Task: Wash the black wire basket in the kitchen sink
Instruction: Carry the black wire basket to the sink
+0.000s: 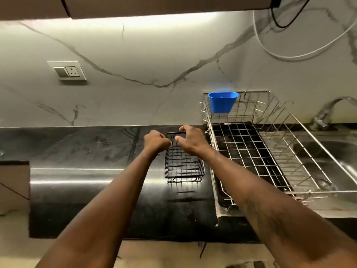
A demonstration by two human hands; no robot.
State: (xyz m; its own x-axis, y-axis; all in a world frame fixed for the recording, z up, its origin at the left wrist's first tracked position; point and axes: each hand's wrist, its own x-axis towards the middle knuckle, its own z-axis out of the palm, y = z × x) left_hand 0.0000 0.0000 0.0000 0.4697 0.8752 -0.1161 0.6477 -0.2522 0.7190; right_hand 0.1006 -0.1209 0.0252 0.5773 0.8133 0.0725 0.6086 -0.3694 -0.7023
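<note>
The black wire basket (183, 167) stands on the dark countertop (96, 200), just left of the steel dish rack. Both my hands are at its far end. My left hand (156, 141) grips the far left rim with curled fingers. My right hand (190, 139) curls over the far rim at the basket's handle, thumb on the near side. The kitchen sink (332, 157) lies at the right, partly under the rack, with the tap (328, 113) behind it.
A steel wire dish rack (270, 151) sits between the basket and the sink, overlapping the basin. A blue plastic cup holder (223, 102) hangs on its back rim. A wall socket (67, 70) is on the marble backsplash. Cables hang top right.
</note>
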